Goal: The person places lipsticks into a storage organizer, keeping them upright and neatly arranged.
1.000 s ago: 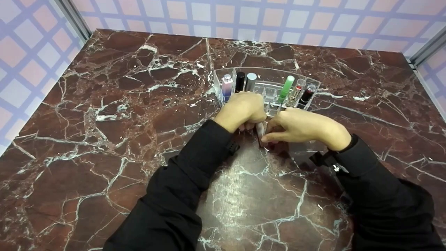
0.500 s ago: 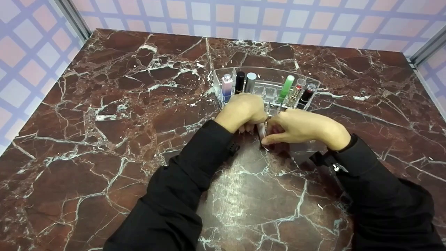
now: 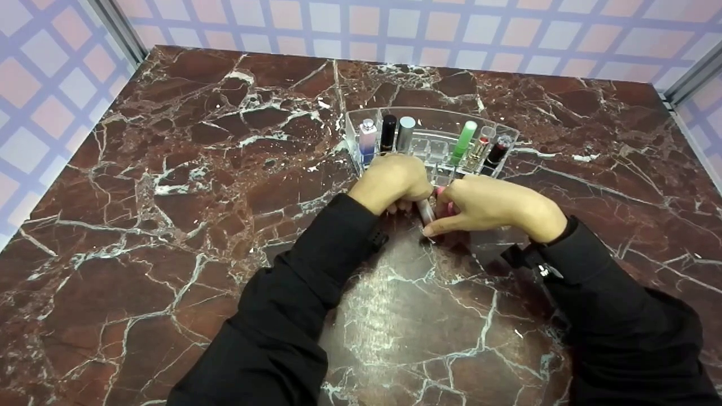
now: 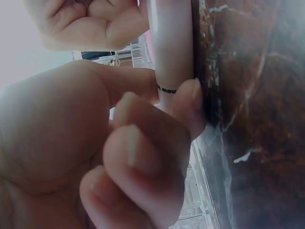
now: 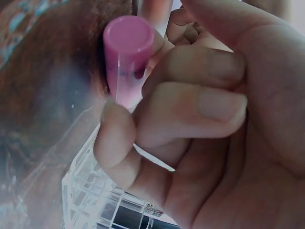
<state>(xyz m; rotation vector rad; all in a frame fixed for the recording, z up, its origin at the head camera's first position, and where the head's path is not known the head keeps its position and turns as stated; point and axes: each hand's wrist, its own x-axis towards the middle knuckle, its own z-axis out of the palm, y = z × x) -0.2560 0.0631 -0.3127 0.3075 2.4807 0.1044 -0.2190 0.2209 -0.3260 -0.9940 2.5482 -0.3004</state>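
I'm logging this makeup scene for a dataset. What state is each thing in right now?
Left hand: grips the pale tube.
Right hand: pinches the tube's pink end.
Pale tube: held by both hands.
Clear organizer: on the table, six tubes upright inside.
Green tube: upright, slotted.

The clear rack point(image 3: 431, 148) of tubes is standing just behind both hands; bare table point(image 3: 169, 225) is lying open beside them.

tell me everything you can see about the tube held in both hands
The tube is slim, with a pale glossy body bearing small black print and a clear pink end with a flat pink cap. The left hand grips the pale end, the right hand pinches the pink end. It is held just in front of the clear organizer.
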